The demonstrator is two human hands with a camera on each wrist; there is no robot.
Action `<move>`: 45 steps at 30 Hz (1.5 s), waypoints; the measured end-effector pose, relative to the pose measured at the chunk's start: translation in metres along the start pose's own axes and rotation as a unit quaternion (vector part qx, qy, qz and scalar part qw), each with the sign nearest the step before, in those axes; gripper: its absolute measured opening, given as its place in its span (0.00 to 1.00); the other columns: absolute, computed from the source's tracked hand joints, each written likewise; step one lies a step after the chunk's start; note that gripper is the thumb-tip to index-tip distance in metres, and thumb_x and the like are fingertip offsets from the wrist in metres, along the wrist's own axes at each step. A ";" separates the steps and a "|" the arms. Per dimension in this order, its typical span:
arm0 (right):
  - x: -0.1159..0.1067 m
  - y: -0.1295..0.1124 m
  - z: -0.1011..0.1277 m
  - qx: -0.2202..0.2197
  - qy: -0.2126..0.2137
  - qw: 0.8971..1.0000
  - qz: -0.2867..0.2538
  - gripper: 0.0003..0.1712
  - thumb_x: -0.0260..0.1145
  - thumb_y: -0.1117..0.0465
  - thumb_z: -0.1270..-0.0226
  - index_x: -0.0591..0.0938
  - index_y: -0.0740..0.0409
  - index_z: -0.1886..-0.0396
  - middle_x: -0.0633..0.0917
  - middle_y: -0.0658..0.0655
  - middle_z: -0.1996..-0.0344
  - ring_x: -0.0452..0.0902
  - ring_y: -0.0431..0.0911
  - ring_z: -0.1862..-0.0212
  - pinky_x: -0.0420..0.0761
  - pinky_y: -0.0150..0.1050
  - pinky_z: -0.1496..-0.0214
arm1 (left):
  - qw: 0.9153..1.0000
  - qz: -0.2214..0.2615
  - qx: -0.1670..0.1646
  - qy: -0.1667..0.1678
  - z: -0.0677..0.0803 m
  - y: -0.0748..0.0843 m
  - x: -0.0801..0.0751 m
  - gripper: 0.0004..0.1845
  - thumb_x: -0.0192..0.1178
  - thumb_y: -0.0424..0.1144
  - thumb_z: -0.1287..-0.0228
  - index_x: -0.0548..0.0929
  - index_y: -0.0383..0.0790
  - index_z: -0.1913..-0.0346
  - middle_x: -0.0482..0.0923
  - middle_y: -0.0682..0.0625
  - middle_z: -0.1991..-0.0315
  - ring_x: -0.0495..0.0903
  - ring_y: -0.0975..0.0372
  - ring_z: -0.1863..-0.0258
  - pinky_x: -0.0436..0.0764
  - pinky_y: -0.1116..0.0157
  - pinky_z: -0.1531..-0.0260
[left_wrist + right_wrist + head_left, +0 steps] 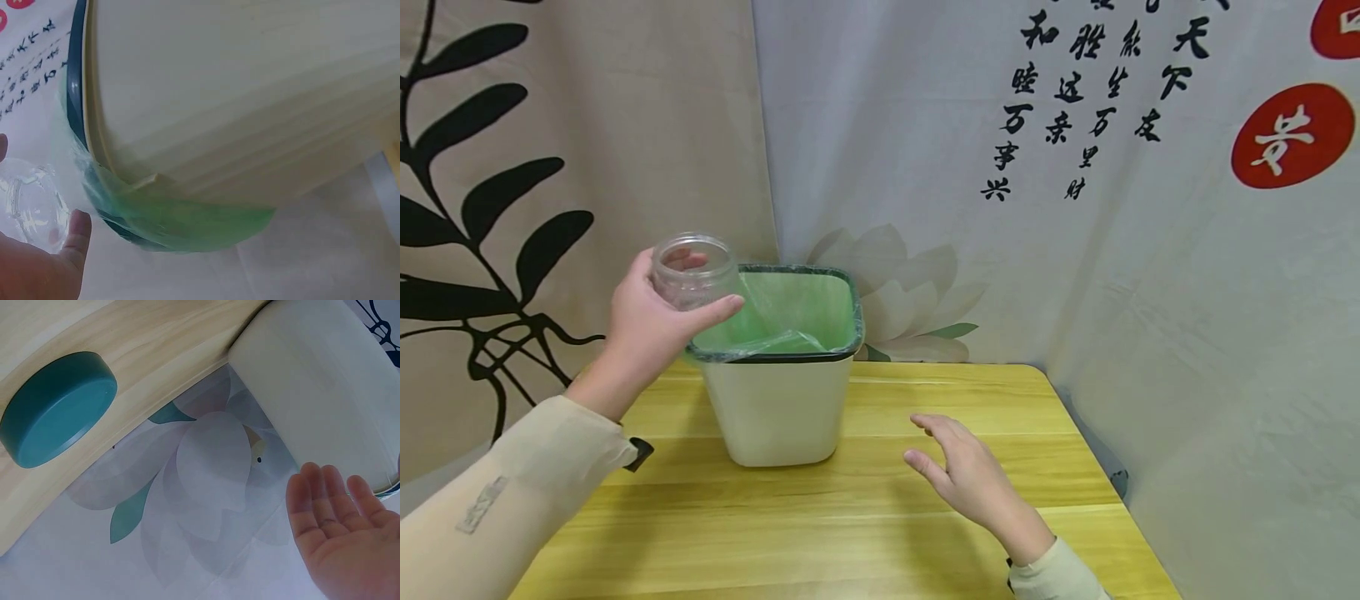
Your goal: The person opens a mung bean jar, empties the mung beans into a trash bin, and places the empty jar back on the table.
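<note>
My left hand (643,321) grips a clear, lidless jar (696,279) near the left rim of a cream waste bin (778,412). Its thumb lies along the near side and the fingers go round behind. In the left wrist view the jar (37,203) overlaps the wall cloth, beside the bin's dark rim. A thin green bin liner (805,304) lines the bin and folds over its edge. Over the table to the right hovers my right hand (973,483), fingers extended, holding nothing. The right wrist view shows that palm (356,544) below the bin's side.
The bin stands toward the back left of a wooden table (820,533). A round teal object (59,409), like a lid, lies on the table in the right wrist view. Behind the table hang printed cloths (910,150) with a lotus and black lettering.
</note>
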State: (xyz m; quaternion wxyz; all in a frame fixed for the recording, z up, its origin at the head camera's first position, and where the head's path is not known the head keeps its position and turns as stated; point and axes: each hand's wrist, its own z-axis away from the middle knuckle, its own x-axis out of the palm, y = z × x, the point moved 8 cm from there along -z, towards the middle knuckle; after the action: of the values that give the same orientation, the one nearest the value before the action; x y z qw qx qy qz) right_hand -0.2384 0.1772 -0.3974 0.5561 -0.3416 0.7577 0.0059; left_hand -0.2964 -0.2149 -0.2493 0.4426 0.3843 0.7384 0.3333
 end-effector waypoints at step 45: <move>-0.011 0.018 0.012 0.021 0.016 1.000 -0.006 0.32 0.64 0.42 0.20 0.77 0.53 0.25 0.84 0.53 0.33 0.84 0.50 0.36 0.86 0.52 0.37 | 0.993 0.082 0.068 0.052 0.058 0.002 -0.024 0.47 0.81 0.27 0.45 0.68 0.51 0.26 0.79 0.61 0.36 0.84 0.73 0.41 0.81 0.84 0.49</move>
State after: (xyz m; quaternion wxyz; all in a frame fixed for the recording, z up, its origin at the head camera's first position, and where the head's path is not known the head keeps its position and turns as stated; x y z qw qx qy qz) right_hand -0.2367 0.2010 -0.3997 0.5513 -0.3339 0.7644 -0.0186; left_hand -0.2357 -0.2257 -0.2611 0.3479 0.4552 0.7474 0.3364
